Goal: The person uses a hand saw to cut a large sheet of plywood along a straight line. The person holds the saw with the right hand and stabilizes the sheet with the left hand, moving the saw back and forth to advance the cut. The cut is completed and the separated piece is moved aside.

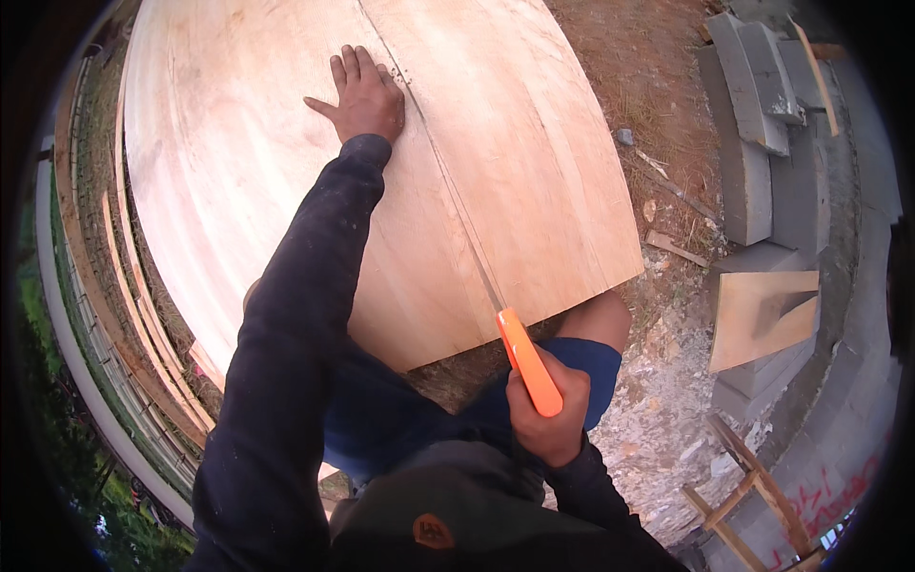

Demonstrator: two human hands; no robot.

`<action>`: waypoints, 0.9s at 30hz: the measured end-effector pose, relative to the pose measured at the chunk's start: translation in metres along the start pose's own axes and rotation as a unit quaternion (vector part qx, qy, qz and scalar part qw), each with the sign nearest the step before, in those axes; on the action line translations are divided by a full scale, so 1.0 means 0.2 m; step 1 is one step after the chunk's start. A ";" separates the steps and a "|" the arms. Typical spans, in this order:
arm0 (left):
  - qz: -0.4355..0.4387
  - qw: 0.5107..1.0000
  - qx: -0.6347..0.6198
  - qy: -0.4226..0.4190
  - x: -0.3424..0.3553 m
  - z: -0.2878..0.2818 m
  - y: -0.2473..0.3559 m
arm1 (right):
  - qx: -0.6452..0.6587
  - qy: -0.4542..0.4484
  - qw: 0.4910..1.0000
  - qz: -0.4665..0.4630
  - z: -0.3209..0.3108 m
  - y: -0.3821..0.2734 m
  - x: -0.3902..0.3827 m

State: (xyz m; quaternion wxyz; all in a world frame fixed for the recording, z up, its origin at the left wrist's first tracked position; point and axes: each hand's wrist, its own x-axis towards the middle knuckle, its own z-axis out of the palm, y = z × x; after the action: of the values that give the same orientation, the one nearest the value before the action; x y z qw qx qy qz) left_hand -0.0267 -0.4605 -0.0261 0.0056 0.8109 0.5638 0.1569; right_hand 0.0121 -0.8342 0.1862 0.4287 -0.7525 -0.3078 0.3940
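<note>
The right hand [564, 419] is gripping the orange handle of a handsaw [531, 367]; its fingers are closing fully around the handle. The handle is pointing toward the body, above the gap between the legs in blue shorts [381, 415]. The thin blade is extending forward from the near edge of a plywood sheet [276, 219], lining up with a dark line [440, 157] that is running to the far side. The sheet's near edge is overhanging the legs, the right knee showing just beyond it.

Farther forward, the left hand [370, 103] is lying palm down on the sheet, just left of the line. Its fingers are extending forward, slightly parted, with the thumb spreading wide; they are holding nothing. Dark specks are lying just beside this hand, near the line.

At right, a wooden frame [772, 498] is standing near grey blocks [743, 186], and a tan board [758, 324] is resting on some of them. At left, narrow wooden strips [143, 321] are lying beside the sheet; green vegetation [57, 458] is showing beyond.
</note>
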 end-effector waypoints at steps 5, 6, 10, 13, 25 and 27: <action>0.011 1.000 -0.014 0.006 0.02 -0.01 0.06 | 0.018 0.105 0.989 -0.107 0.39 -0.08 1.04; 0.014 1.000 -0.017 0.004 0.01 0.00 0.05 | -0.007 0.115 0.986 -0.117 0.40 -0.07 1.07; 0.006 1.000 -0.002 0.015 0.01 0.03 -0.04 | 0.021 0.072 0.996 -0.044 0.32 0.12 0.58; 0.010 1.000 -0.009 0.014 -0.02 0.03 -0.02 | -0.019 0.045 0.998 -0.039 0.07 0.20 -0.03; 0.032 0.999 -0.040 -0.003 -0.04 0.04 0.05 | 0.006 0.114 0.987 -0.110 0.44 0.01 1.05; 0.028 0.999 -0.015 0.030 0.00 0.08 -0.08 | 0.020 0.089 0.993 -0.080 0.38 0.05 0.76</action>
State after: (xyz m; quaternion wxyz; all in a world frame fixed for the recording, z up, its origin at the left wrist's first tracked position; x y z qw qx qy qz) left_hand -0.0378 -0.4513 -0.0442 -0.0035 0.8210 0.5386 0.1895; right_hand 0.0247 -0.6865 0.1024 0.4991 -0.7489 -0.3199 0.2963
